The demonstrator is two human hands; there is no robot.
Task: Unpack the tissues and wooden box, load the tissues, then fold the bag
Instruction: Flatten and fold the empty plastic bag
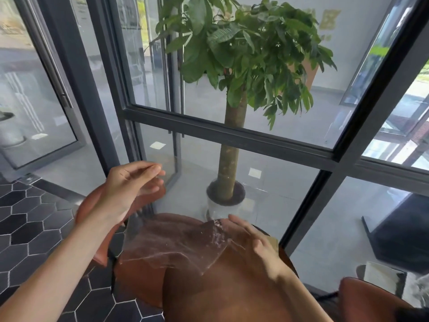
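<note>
The bag [176, 249] is clear plastic with pale whitish creases, so the warm reddish-brown of the round table [209, 293] shows straight through it. The chairs share that colour family — the one at far left [97, 228] is rust-orange leather, and the one at near right [366, 296] is the same burnt orange. The floor tiles [32, 228] at left are black and charcoal hexagons lined with thin white grout. The window frames [232, 131] are dark grey. Beyond the glass the plant [246, 49] has deep green leaves and a tan-brown trunk, rising from a white pot [222, 209] with dark soil — on a pale grey floor.
</note>
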